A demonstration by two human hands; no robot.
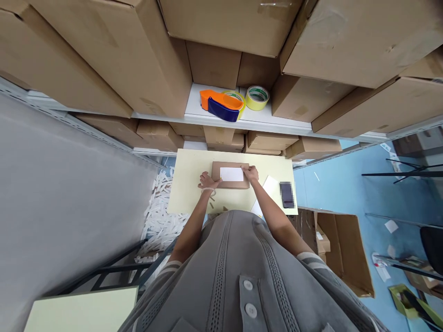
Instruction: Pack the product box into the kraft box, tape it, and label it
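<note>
A small brown cardboard box [216,171] lies flat on the pale yellow table, with a white label [231,174] on its top face. At the box's left side is my left hand [207,180], its fingers apart and its thumb reaching the label's lower left corner. My right hand [252,173] is at the box's right side, with thumb and finger pinched at the label's upper right corner. White sheets [270,185], partly covered by my right forearm, lie on the table. A dark phone-like object, blurred out [287,194], lies right of them.
Above the table [188,168], a shelf [194,103] holds an orange and blue tape dispenser [221,104], a yellow tape roll [257,97] and several large cartons [221,27]. Paper strips [161,203] cover the floor at left. An open carton [346,249] stands at right.
</note>
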